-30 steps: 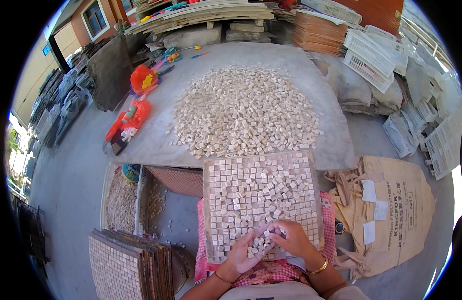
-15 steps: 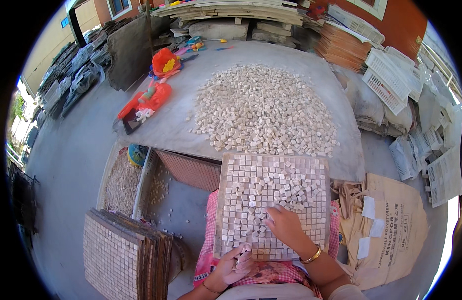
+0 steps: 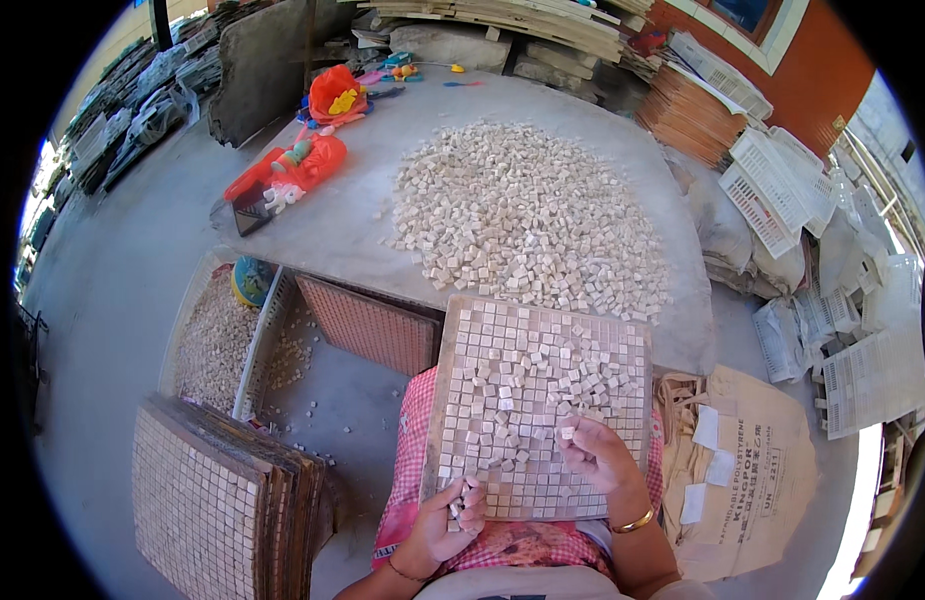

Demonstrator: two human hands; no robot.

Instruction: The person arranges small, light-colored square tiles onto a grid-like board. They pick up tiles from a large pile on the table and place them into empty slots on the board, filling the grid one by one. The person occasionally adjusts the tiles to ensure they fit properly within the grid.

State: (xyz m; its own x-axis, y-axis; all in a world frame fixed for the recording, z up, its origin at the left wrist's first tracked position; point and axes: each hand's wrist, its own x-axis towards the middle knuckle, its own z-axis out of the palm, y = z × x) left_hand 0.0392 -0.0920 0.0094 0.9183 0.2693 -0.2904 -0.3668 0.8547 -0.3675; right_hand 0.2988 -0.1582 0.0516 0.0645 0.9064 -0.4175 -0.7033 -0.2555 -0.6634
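Note:
A square grid tray (image 3: 634,345) rests on my lap, its cells partly filled with small pale stone cubes. Loose cubes (image 3: 522,370) lie scattered over its upper and middle part. My left hand (image 3: 454,518) is closed at the tray's lower left corner, with several stone cubes in the fingers and palm. Over the lower right of the tray, my right hand (image 3: 600,455) pinches a single stone cube (image 3: 567,433) between thumb and fingertips, raised off the grid.
A big heap of stone cubes (image 3: 532,210) covers the stone table (image 3: 367,225) ahead. Stacked filled trays (image 3: 197,500) stand at lower left, near a white crate (image 3: 172,350) of chips. Red bags (image 3: 322,155) with toys lie at far left. A printed sack (image 3: 757,480) sits at right.
My right hand has moved right and lifted off the tray, a cube now showing in its fingertips. My left hand has shifted slightly left and turned, showing its cubes. The whole view has tilted a little.

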